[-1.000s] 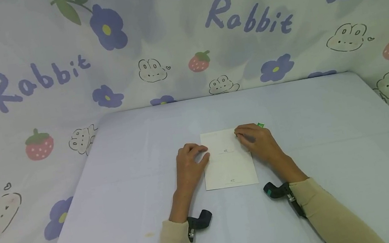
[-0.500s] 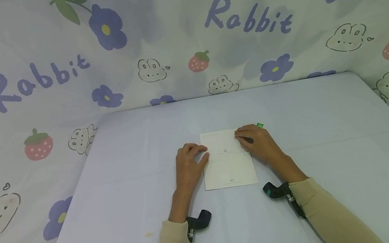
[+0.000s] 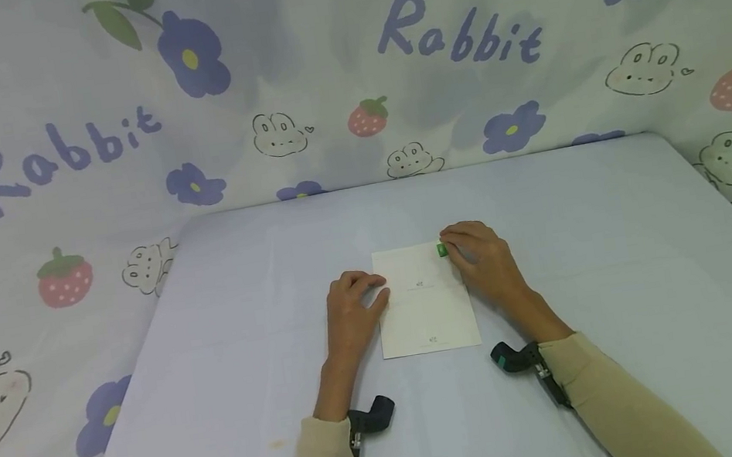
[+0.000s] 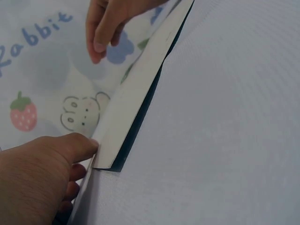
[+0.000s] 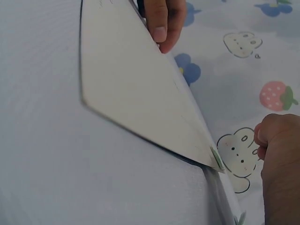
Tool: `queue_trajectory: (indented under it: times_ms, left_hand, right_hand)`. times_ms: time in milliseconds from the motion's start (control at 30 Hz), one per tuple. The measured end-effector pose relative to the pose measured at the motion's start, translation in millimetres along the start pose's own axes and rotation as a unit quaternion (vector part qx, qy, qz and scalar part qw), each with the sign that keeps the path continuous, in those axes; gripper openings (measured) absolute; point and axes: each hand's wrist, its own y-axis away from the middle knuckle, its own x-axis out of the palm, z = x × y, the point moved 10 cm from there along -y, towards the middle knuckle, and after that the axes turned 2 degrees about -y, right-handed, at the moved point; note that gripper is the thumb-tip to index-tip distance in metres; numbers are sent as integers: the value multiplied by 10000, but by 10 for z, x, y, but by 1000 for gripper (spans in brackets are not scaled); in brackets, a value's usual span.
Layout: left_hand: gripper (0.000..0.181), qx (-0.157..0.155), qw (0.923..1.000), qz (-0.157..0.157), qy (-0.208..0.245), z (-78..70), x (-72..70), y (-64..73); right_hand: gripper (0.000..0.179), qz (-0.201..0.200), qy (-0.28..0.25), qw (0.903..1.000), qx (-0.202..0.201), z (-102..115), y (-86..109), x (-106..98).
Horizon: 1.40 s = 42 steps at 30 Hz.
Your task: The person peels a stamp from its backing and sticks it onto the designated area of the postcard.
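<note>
A cream sheet (image 3: 427, 313) with small printed marks lies on the table; its dark underside shows along the edge in the left wrist view. My left hand (image 3: 352, 312) is at its left edge, thumb and index finger curved with a gap between them. The left thumb (image 4: 86, 146) reaches the sheet's edge. A small green piece (image 3: 442, 250) lies at the sheet's upper right corner. Right beside it is my right hand (image 3: 486, 262), fingers bent, with nothing showing between thumb and fingers. In the right wrist view, the right hand (image 5: 279, 140) stands apart from that green piece.
A second green bit (image 5: 241, 218) shows beyond the sheet's corner in the right wrist view. White cloth covers the table (image 3: 570, 231). Behind it hangs a curtain (image 3: 307, 57) printed with rabbits, flowers and strawberries. Black wrist cameras (image 3: 514, 357) sit at both sleeves.
My right hand has shifted slightly up, uncovering a green piece at the sheet's corner. The green bit behind that hand is no longer visible in the head view. The left hand keeps its place.
</note>
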Motion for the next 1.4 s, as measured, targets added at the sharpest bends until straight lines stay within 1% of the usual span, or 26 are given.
queue_trajectory:
  times_ms: [133,300,500,667,767,1033,1067,1133,1267,1333,1400]
  left_hand:
    - [15,-9,10000,4,-70,7,-5,-6]
    - [15,-51,10000,25,-25,19,5,-11]
    - [15,-26,10000,-14,6,19,6,-11]
    - [15,56,10000,-45,-44,5,1,-13]
    - [15,28,10000,-22,-50,12,7,-16]
    - [15,-18,10000,-4,13,13,6,-19]
    - [15,-31,10000,4,12,13,7,-18]
    - [15,-30,10000,15,8,11,10,-16]
    - [15,-21,10000,2,24,1,2,-15]
    - [15,1,10000,-16,27,-7,-4,-17]
    - [15,3,10000,-18,7,-9,-4,-20]
  right_hand:
    - [19,61,-44,10000,30,-1,0,22]
    - [18,338,-79,9991,262,-53,28,77]
    - [18,630,-44,9972,401,-93,42,132]
    - [18,977,6,9918,827,-183,68,201]
    - [18,1139,64,9882,1018,-223,84,233]
    - [18,1302,243,9857,1039,-244,100,258]
    - [18,1275,253,9865,1001,-241,96,253]
    - [17,1075,206,9908,802,-208,78,216]
    - [16,414,68,9990,165,-79,15,89]
    - [15,105,61,9999,-77,-16,-13,19]
    - [16,-139,62,9997,-206,22,-30,-37]
